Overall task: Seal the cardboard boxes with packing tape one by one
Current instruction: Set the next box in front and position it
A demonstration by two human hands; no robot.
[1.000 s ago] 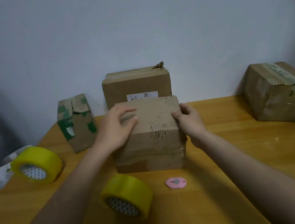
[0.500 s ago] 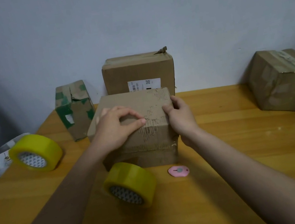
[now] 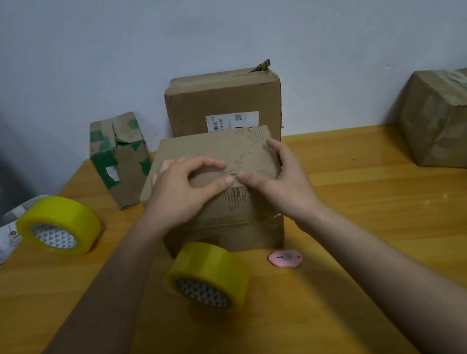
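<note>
Since half a second ago our right hand (image 3: pixel 286 180) has slid from the box's right edge onto its top — thumb tip now nearly meeting the left thumb. Near us on the desk (image 3: pixel 363 247) lie a yellow tape roll (image 3: pixel 209 277) and a pink cutter (image 3: pixel 285 259). The worn cardboard box (image 3: pixel 227 184) sits mid-desk; our left hand (image 3: pixel 185 191) rests on it, fingers curved, pressing. Behind, a taller box (image 3: pixel 223 100) bears a label reading "338-E01".
</note>
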